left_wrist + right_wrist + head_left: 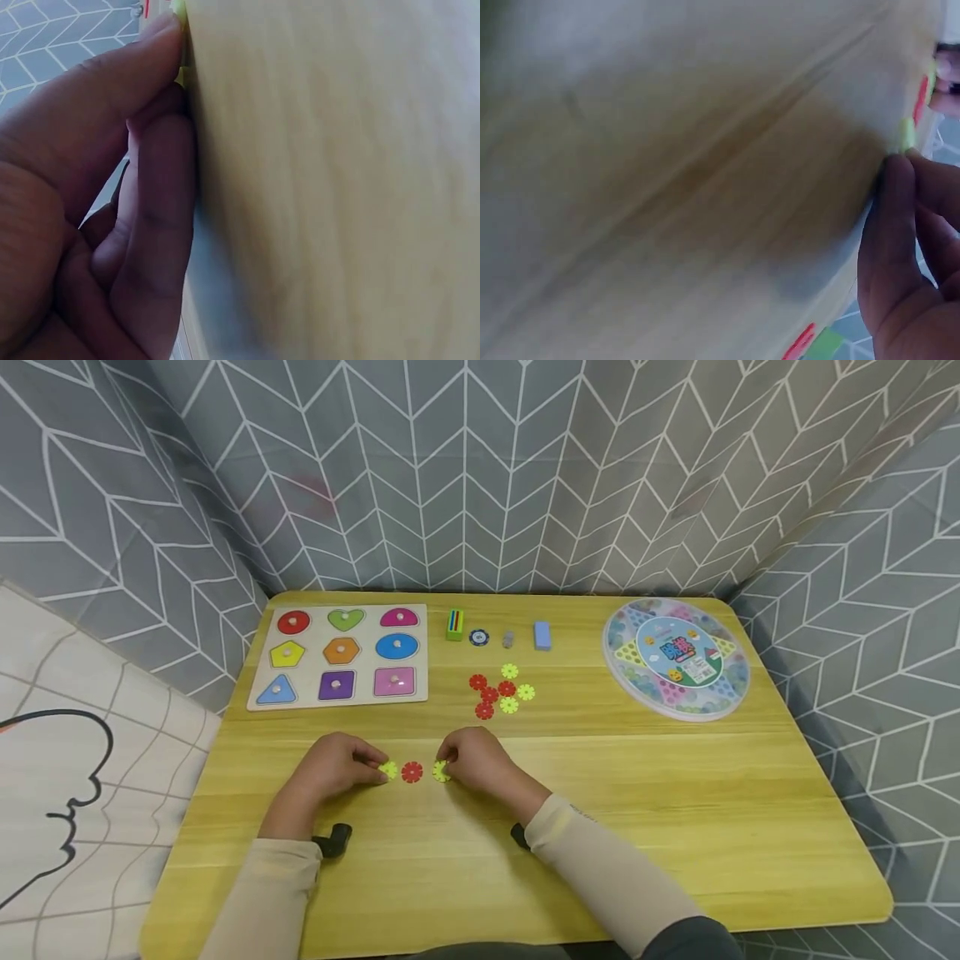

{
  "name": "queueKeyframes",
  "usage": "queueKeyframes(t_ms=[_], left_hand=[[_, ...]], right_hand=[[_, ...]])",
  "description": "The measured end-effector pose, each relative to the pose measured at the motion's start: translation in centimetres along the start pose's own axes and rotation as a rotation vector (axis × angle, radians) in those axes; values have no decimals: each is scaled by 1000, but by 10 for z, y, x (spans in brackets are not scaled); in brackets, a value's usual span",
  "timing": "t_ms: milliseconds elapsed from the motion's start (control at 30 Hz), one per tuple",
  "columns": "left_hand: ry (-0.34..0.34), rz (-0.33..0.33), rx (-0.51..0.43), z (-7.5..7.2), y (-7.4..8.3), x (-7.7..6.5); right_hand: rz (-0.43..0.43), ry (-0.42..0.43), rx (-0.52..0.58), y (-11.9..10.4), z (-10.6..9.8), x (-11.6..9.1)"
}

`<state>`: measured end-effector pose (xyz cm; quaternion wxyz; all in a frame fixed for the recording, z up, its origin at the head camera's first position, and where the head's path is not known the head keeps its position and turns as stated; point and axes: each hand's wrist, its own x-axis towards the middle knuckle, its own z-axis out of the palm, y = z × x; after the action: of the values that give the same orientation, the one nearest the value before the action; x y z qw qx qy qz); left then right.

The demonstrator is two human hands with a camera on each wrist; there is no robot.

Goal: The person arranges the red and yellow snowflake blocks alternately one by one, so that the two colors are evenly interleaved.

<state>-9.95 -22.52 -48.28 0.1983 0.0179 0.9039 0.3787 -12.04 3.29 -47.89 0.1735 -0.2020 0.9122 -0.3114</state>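
Note:
My left hand pinches a yellow-green notched disc between thumb and fingers, down at the tabletop. To its right a red notched disc lies flat on the wood, touched by neither hand. On the other side of it, my right hand pinches a second yellow-green notched disc, partly covered by the fingertips. The left wrist view shows only a sliver of the left yellow-green disc at the fingertips. In the right wrist view the right yellow-green disc appears edge-on.
Beyond the hands lies a loose group of red discs and yellow-green discs. A shape-puzzle board is at the back left, a round game box at the back right. Between them sit a green block, a round chip and a blue block.

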Motion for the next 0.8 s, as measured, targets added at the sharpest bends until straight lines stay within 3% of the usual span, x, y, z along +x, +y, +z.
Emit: queueKeyframes(t_ms=[100, 200, 367, 533, 800], left_hand=[[-2, 1, 3, 0, 0, -1], [-2, 0, 2, 0, 1, -1], [3, 3, 0, 0, -1, -2], [5, 5, -2, -1, -4, -1], [3, 10, -25, 1, -4, 0]], right_hand=[[-5, 28, -58, -2, 3, 0], [14, 29, -31, 0, 0, 0], [110, 132, -8, 19, -23, 10], [217, 241, -178, 38, -41, 25], [242, 220, -382, 43, -42, 35]])
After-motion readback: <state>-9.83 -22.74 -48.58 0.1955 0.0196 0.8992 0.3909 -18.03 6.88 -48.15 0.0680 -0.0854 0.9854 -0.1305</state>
